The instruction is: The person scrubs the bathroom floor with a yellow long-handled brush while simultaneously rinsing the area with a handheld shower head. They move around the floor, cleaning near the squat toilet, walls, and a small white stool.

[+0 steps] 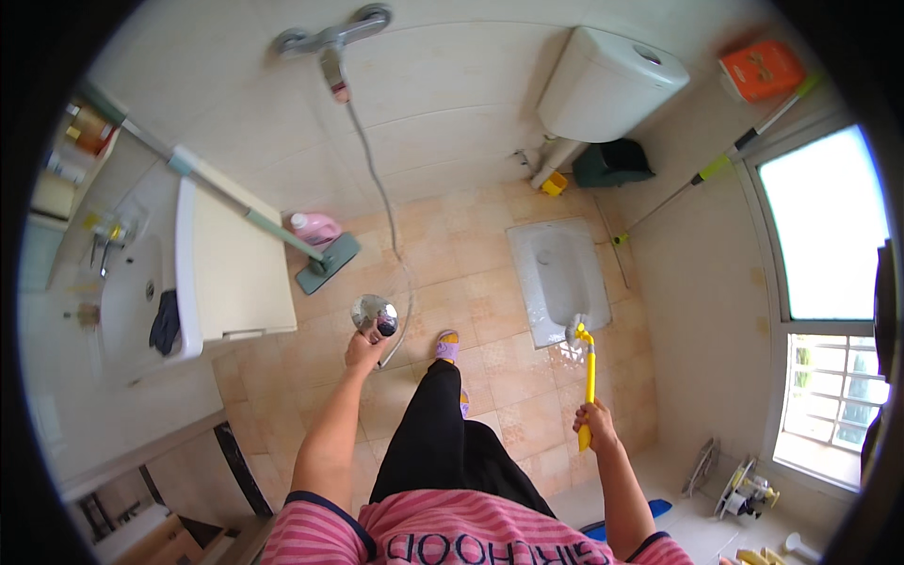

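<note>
My left hand [365,348] grips the handle of a chrome shower head [372,316], and its metal hose [381,191] runs up to the wall mixer tap [333,42]. In my right hand [597,424] is the yellow handle of a toilet brush [590,367]. The whitish bristle head [578,328] is over the near right end of a white squat toilet [561,279]; whether it touches the rim I cannot tell. Water glistens on the tiles beside that end.
A green flat mop [328,265] leans across the washbasin cabinet [236,261], next to a pink bottle [316,229]. Dark gloves or cloth [165,323] hang over the basin edge. Against the far wall are a cistern [611,85] and a dark green bin [611,164]. A window [823,226] is at right.
</note>
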Tool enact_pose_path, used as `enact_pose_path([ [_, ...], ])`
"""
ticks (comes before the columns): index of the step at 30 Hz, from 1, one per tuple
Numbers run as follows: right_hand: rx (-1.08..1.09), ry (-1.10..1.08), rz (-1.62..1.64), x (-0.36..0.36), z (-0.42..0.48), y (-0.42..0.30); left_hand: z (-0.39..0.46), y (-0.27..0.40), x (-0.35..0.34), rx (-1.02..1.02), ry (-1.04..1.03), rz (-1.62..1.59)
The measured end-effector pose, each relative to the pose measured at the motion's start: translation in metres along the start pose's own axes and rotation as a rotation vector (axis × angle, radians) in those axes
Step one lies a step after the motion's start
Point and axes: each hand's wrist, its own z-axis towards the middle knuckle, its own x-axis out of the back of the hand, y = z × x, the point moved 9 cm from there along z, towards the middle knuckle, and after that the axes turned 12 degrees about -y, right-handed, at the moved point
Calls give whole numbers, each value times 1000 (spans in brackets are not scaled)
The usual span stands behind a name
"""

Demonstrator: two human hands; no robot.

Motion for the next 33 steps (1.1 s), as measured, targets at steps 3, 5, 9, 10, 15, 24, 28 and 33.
enact_pose_path([
  [3,17,11,-27,-6,10,-39,28,32,8,-22,-20,118],
  [5,39,33,-56,-6,14,-66,47,59,10,-7,-57,213],
  [9,154,27,9,-22,19,-121,77,117,11,-111,-92,241],
  [10,122,47,-94,-19,23,-130,80,135,12,-112,-92,261],
  [15,134,93,-121,2,46,-173,107,198,-1,-108,-144,363],
  [24,164,121,-412,38,164,-275,138,267,-38,-95,-89,316],
  [28,302,179,-812,47,250,-336,146,296,-62,-60,-75,300],
  [33,460,231,-1254,22,332,-419,160,308,-88,67,-11,217],
])
